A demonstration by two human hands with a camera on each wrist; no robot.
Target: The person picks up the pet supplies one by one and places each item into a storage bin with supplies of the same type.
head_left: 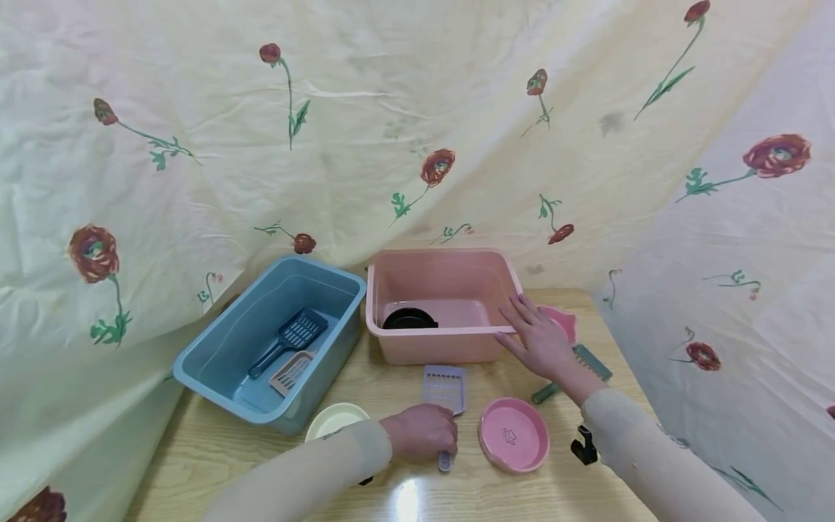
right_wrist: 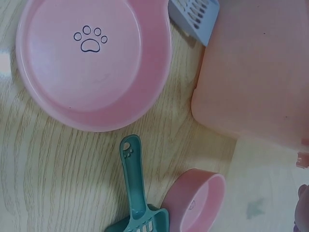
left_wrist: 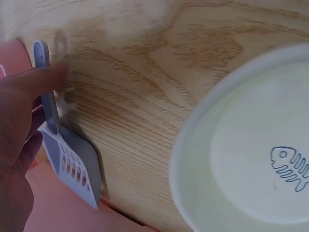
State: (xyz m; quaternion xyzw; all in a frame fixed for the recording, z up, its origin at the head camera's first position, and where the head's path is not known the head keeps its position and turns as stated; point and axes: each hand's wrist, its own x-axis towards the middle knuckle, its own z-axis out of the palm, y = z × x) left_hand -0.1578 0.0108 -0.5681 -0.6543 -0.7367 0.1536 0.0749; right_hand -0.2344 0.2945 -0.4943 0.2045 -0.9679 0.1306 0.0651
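My left hand (head_left: 427, 433) grips the handle of a lavender slotted litter scoop (head_left: 445, 388), whose head points toward the pink litter box. In the left wrist view, fingers curl around the handle of the same scoop (left_wrist: 72, 159). My right hand (head_left: 541, 344) has its fingers stretched out at the right front corner of the pink litter box (head_left: 443, 346), overlapping its rim. Inside that box lies a black round dish (head_left: 409, 317), partly hidden by the front wall. Under the right arm is a pink bowl (head_left: 514, 435) with a paw print.
A blue litter box (head_left: 261, 283) at left holds a dark blue scoop (head_left: 300, 332) and a beige scoop (head_left: 291, 372). A cream bowl (left_wrist: 193, 140) with a fishbone print sits by the left forearm. At right are a green scoop (right_wrist: 134, 179) and a small pink bowl (right_wrist: 193, 200).
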